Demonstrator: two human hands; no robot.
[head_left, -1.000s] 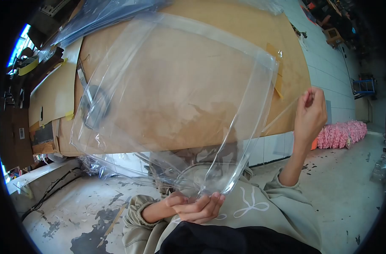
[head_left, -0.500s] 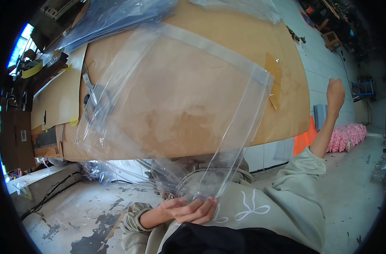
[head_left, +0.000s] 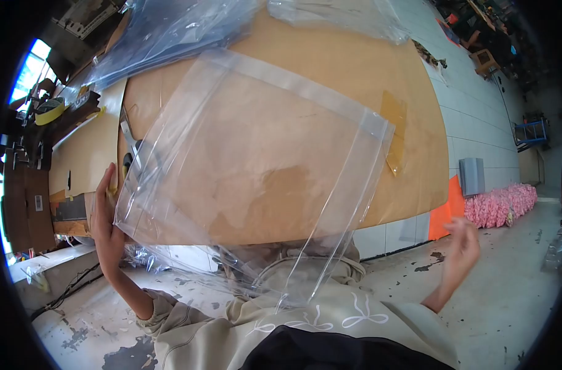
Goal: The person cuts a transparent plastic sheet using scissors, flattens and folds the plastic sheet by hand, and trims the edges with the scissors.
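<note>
A large clear plastic sheet point(head_left: 262, 148) with see-through, doubled bands along its sides lies across the brown table. Its near part hangs over the table edge toward my lap. My left hand point(head_left: 106, 213) is at the sheet's left corner, fingers stretched out and held together, palm turned toward the sheet. Whether it touches the plastic I cannot tell. Off to the right, away from the sheet, my right hand point(head_left: 461, 250) is in the air. Its fingers are loosely bent and slightly blurred, with nothing visible in them. Scissors point(head_left: 130, 145) lie partly beneath the sheet's left side.
The brown table point(head_left: 410, 80) has a rounded right end. Bluish plastic sheets point(head_left: 176, 37) are piled at the back, beside another clear sheet point(head_left: 342, 15). An amber strip point(head_left: 395, 129) lies at the right. Pink bundled material point(head_left: 503, 205) and an orange panel point(head_left: 446, 209) are beyond.
My left hand has let go of the sheet's near edge and moved left to its corner. My right hand has come down from its raised position, its fist loosened. The sheet has shifted slightly.
</note>
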